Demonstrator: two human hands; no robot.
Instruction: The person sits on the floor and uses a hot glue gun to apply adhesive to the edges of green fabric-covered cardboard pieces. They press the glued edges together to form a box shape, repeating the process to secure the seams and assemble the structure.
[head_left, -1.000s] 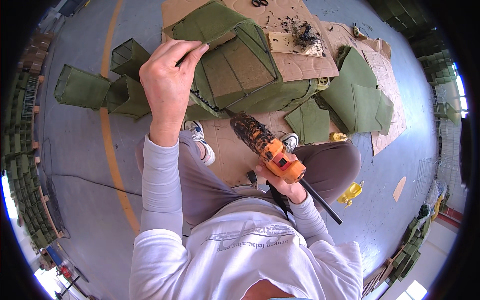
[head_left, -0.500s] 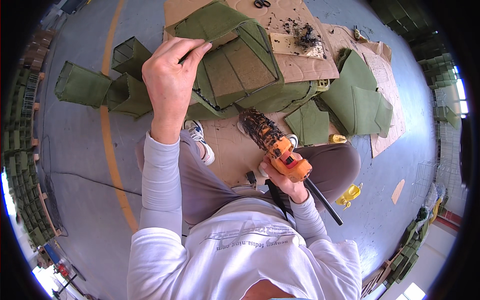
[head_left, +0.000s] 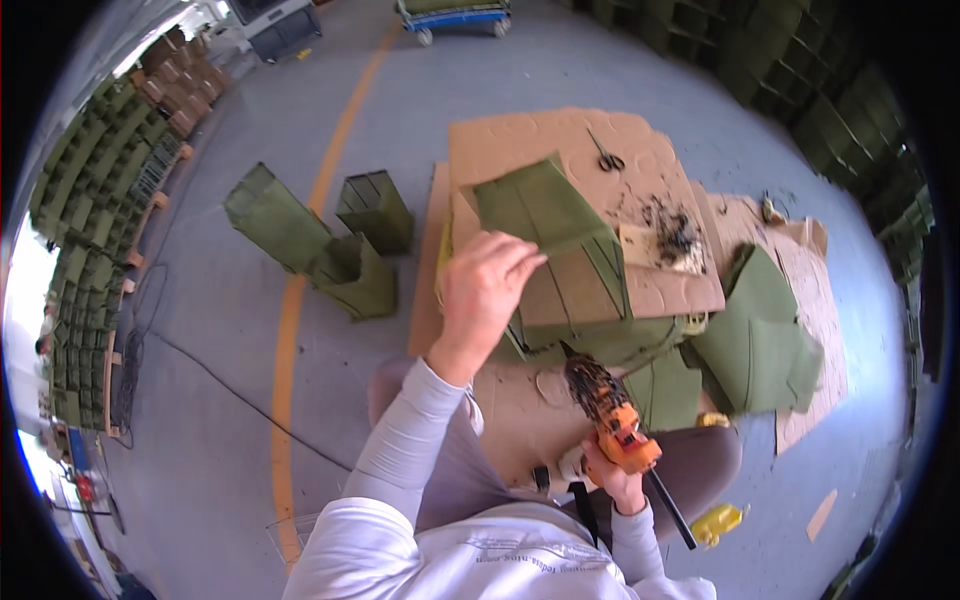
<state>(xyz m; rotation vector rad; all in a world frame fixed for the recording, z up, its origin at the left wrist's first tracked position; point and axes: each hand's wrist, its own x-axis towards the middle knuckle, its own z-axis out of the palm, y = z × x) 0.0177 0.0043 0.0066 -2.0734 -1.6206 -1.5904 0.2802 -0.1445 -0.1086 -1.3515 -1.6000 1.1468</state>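
Observation:
My left hand point(head_left: 485, 300) pinches the edge of a raised flap on a green fabric box point(head_left: 535, 205) with thin dark frame rods. The box lies on brown cardboard, its open side showing. In my right hand point(head_left: 615, 480) is an orange glue gun point(head_left: 625, 435), its front half caked with black residue. A black glue stick point(head_left: 670, 510) sticks out of its back end. The nozzle points up and left, close to the box's near edge, where dark lumps show along a seam; whether it touches cannot be told.
Scissors point(head_left: 606, 160) and a board with black scraps point(head_left: 650, 248) lie on the cardboard point(head_left: 520, 135). Flat green pieces point(head_left: 755, 340) are stacked right. Green boxes point(head_left: 360, 275) stand left by an orange floor line. A yellow plastic object point(head_left: 715, 525) and a cable point(head_left: 240, 400) lie on the floor.
The view has swung upward and left, so the cardboard, box and both hands sit lower and further right. A blue cart shows at the top. Both grips look the same.

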